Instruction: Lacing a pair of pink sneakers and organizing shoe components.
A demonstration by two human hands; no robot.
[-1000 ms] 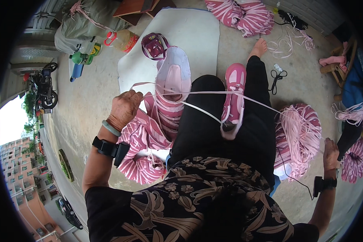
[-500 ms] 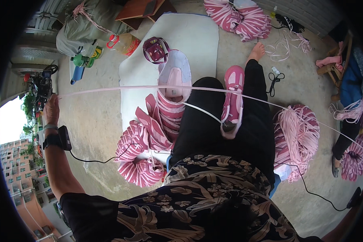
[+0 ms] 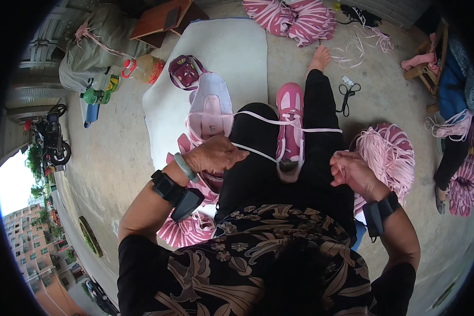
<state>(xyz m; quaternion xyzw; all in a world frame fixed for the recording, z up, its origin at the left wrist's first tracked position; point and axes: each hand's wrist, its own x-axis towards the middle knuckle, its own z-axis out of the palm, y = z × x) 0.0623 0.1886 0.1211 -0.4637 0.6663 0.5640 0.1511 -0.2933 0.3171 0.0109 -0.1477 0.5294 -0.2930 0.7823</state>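
A pink-and-white shoe upper lies over my dark-trousered lap, toe pointing away. A pale pink lace runs loosely across it, from the stack of shoe uppers on the left to a loose end above my right leg. A white strip reaches from beside my left hand to the upper's heel. My left hand is closed in front of the stack; what its fingers hold is hidden. My right hand has curled fingers pressed together beside a bundle of pink laces; anything between them is too small to name.
Black scissors lie on the concrete floor past my right leg. Coiled pink uppers lie at the far side. A white sheet, a maroon pouch and bottles are at the upper left. A wooden chair stands right.
Both hands came inward from far apart at the sides to near my lap. The pink lace, stretched taut before, now hangs slack over the upper and the stack.
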